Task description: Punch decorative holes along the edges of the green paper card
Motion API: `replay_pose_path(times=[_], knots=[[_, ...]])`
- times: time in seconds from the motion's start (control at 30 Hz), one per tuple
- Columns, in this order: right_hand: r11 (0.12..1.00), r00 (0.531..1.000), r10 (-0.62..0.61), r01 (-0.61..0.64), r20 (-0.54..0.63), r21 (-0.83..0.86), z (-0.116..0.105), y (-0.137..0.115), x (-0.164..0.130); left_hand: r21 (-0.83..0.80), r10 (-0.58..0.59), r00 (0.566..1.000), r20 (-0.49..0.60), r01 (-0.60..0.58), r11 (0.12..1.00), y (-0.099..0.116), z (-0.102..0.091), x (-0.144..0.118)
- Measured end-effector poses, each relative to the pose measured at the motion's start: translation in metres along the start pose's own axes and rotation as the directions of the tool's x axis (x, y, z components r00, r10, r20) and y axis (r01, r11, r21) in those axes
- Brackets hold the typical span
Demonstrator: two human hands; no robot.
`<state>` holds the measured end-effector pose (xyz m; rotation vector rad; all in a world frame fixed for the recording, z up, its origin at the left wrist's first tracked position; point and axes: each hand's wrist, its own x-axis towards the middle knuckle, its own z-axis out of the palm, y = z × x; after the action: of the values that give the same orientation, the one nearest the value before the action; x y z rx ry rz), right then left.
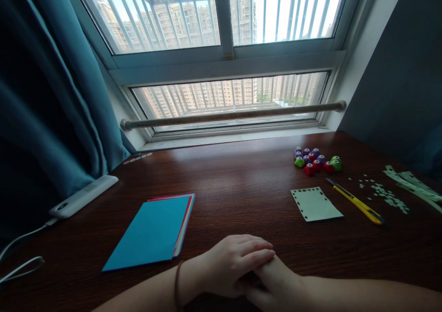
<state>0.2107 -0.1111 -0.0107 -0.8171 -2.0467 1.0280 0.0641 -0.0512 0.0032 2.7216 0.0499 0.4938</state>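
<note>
My left hand (pixel 235 261) lies over my right hand (pixel 278 277) at the front edge of the table, its fingers closed across the back of it. Beneath it, the right hand's fingers look curled in and are partly hidden; no object shows in either hand. To the left is a stack of coloured paper (pixel 152 231) with a blue sheet on top. Ahead on the right lies a pale green square of paper (pixel 316 206) with small shapes punched along two edges. Beside it rests a yellow utility knife (pixel 359 205), blade end pointing away.
Several small purple, red and green craft punches (pixel 312 161) stand at the back right. Paper confetti (pixel 390 197) and pale green strips (pixel 414 184) lie far right. A white power strip-like device (pixel 84 196) with a cable is at left, by a blue curtain (pixel 69 95). A window is behind.
</note>
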Motion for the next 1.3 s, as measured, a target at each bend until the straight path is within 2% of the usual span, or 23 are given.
replay_pose_path(times=[1.3], knots=[[1.0,1.0,0.008,-0.008,-0.001,-0.004,-0.0008,0.0012,0.0001,0.004,0.015,1.0,-0.002,-0.015,1.0,0.0002,-0.0013,0.0009]])
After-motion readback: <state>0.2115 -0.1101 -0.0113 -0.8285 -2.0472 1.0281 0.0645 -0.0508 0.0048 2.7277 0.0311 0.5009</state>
